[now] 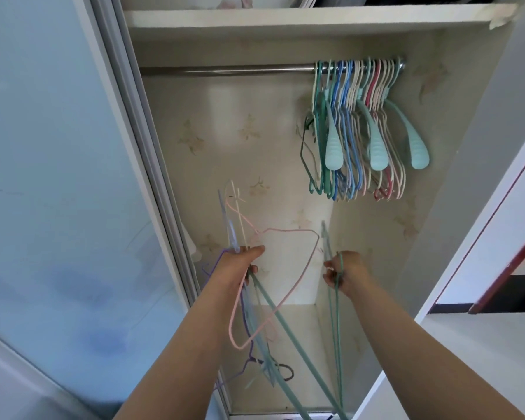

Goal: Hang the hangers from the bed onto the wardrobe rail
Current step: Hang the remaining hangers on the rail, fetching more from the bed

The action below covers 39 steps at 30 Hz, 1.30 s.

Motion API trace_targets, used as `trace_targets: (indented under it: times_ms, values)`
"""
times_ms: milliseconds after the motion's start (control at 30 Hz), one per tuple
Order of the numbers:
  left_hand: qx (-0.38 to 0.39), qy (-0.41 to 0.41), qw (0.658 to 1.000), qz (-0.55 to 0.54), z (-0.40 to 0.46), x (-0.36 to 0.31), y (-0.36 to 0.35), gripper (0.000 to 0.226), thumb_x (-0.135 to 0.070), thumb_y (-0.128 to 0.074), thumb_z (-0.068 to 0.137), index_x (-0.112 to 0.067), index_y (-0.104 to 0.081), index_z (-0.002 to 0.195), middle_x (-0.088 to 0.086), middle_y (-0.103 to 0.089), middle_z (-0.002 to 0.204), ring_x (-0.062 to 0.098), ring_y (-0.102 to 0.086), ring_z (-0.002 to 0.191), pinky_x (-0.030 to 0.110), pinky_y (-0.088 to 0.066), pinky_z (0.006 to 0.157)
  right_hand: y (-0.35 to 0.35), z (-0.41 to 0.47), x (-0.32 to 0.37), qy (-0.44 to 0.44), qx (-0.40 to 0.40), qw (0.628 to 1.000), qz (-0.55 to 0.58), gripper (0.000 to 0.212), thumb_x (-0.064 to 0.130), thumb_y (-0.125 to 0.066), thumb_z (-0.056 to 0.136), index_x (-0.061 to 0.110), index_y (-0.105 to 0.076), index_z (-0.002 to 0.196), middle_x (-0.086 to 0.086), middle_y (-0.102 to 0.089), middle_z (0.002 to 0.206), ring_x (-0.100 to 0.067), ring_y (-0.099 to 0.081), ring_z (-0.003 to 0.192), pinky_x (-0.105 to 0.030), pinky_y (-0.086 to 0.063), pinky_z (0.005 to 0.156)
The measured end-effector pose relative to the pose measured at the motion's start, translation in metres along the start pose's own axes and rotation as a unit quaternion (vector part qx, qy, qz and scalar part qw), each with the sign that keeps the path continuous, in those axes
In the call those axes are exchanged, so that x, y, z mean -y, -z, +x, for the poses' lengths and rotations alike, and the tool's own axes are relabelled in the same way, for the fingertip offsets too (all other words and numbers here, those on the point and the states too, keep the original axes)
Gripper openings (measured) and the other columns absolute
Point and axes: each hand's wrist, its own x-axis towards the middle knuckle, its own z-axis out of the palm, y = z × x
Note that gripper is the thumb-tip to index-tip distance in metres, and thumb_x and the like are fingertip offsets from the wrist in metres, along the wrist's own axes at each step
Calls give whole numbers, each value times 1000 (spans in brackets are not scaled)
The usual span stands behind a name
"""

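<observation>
You stood facing the open wardrobe with both arms raised toward its inside, partway through the hanging step rather than the fetching one. Your left hand (240,265) was clenched around a bundle of thin hangers (255,286), pink, lilac, pale blue and green ones tangled together, with some hooks sticking up above your fist and the frames trailing down past your forearm. Your right hand (344,275) gripped a single green hanger (334,313), which looked to have been drawn out of that bundle and held just beside it. The wardrobe rail (225,69) ran across well above both hands, bare along its left and middle stretch, while a dense row of hung hangers (358,128) crowded its right end, three of them with broad mint shoulders. The bed was out of view, so how many hangers were left there could not be told. The next move, by my reading, called for you to lift the green hanger clear of the pink frame it sat near, turn its hook toward the rail, and drop it on beside the hung row; the snag risk lay in the tangled frames catching as you pulled away.
</observation>
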Motion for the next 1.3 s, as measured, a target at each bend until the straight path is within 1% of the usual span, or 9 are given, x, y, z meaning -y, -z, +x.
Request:
trace_targets:
  times_ms: [233,633,767,867,933,1067,1167,1233,1300]
  values:
    - [-34,1,999,14,3,9,-2,28,-29,-75,80,-17,-51,72,2,-53,63,11,-46,46,21,-29,44,-14,-18,16,53,35,993,-104,26,-7,-47,93,4,-52,69,-24,-59,98,-15,-49,52,-18,-45,39]
    - [-47,-15,997,-64,4,5,-23,22,-16,-67,87,-12,-58,67,4,-54,58,12,-49,45,17,-38,38,-57,-73,-9,285,187,891,-300,27,18,-37,99,15,-61,110,2,-64,103,-19,-61,53,-28,-51,50]
    - [-70,-11,995,-77,11,0,-20,24,-19,-69,85,-15,-69,61,5,-54,58,18,-47,53,26,-40,52,-37,-69,-16,273,233,911,-205,34,9,-36,98,17,-56,124,0,-55,110,-11,-57,71,-20,-49,65]
    - [-73,-38,994,-65,16,-8,-16,22,-16,-65,88,-14,-70,66,1,-52,57,13,-43,53,23,-35,48,-9,-55,-27,328,182,867,-328,54,54,-52,90,29,-44,138,10,-50,129,-7,-48,116,-20,-42,98]
    - [-69,-52,994,-64,17,-16,-14,18,-14,-62,91,-11,-69,74,2,-50,59,10,-40,52,16,-32,38,11,-43,-33,244,229,850,-407,93,75,-51,73,32,-21,150,11,-28,152,-10,-26,139,-34,-25,114]
    - [-55,-53,994,-75,23,-24,-14,19,-15,-59,94,-9,-68,78,-9,-49,41,7,-39,45,13,-31,35,46,-13,-52,87,299,804,-506,111,58,-70,75,28,4,153,2,-12,159,-18,-20,145,-30,-20,115]
    - [-50,-51,994,-81,28,-25,-14,18,-15,-60,93,-10,-68,78,-11,-53,41,9,-39,48,13,-32,35,57,2,-67,111,197,837,-499,81,31,-72,83,22,-24,147,-8,-48,133,-22,-49,121,-23,-38,94]
    - [-57,-38,992,-110,30,-24,-13,16,-18,-64,90,-13,-65,75,-7,-65,53,8,-45,47,13,-35,37,61,6,-72,188,96,871,-443,27,16,-61,88,24,-55,114,-6,-59,98,-26,-59,97,-23,-41,72]
    - [-50,-27,990,-127,31,-24,-12,16,-27,-66,90,-16,-61,78,-5,-69,60,5,-49,43,18,-36,40,61,5,-71,223,42,896,-381,16,14,-52,92,26,-60,86,-6,-61,82,-30,-60,83,-28,-44,67]
